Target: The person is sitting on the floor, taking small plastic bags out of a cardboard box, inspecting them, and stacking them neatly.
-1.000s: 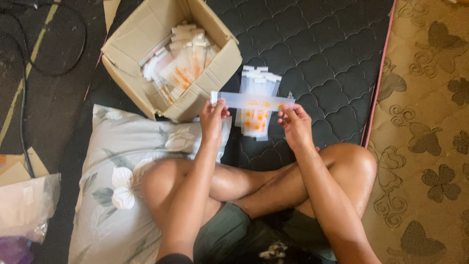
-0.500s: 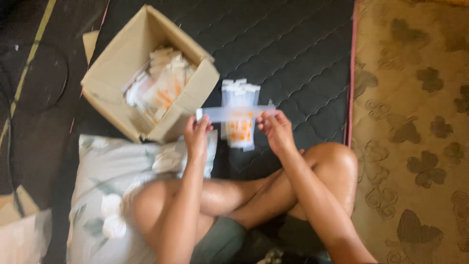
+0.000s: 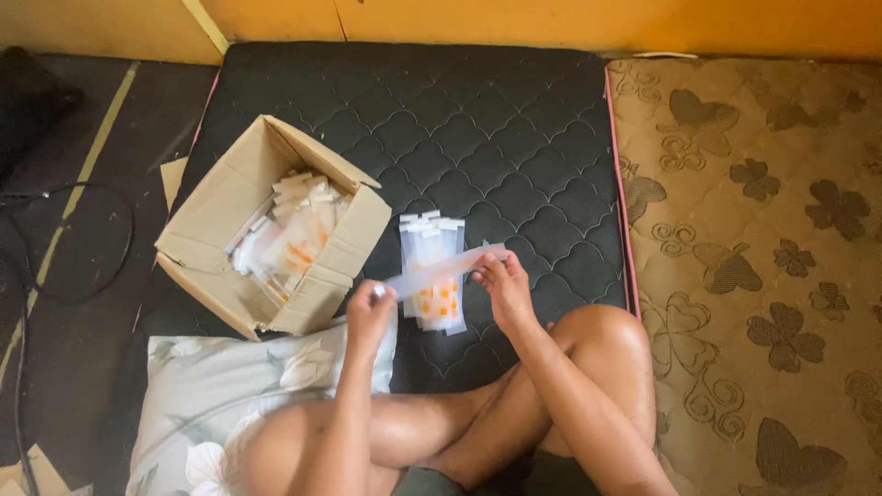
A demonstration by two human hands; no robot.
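Long clear glossy plastic sleeve (image 3: pixel 441 268): smooth film. Open brown corrugated cardboard box (image 3: pixel 220 225) at 9 o'clock: matt. Black quilted fabric mattress (image 3: pixel 478 138): slight sheen. Grey floral cloth pillow (image 3: pixel 230 404) at 7: soft, matt. Tan flower-patterned quilted mattress (image 3: pixel 763 276) at 3: matt.

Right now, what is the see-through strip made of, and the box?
The strip between the left hand and right hand looks like thin glossy plastic: the pile shows through it. The box looks like plain matte brown cardboard, with creased flaps and raw edges.

A black quilted mattress (image 3: pixel 478 119) lies below the orange wall (image 3: pixel 551 23); right of the mattress, a brown floral one (image 3: pixel 763 276)
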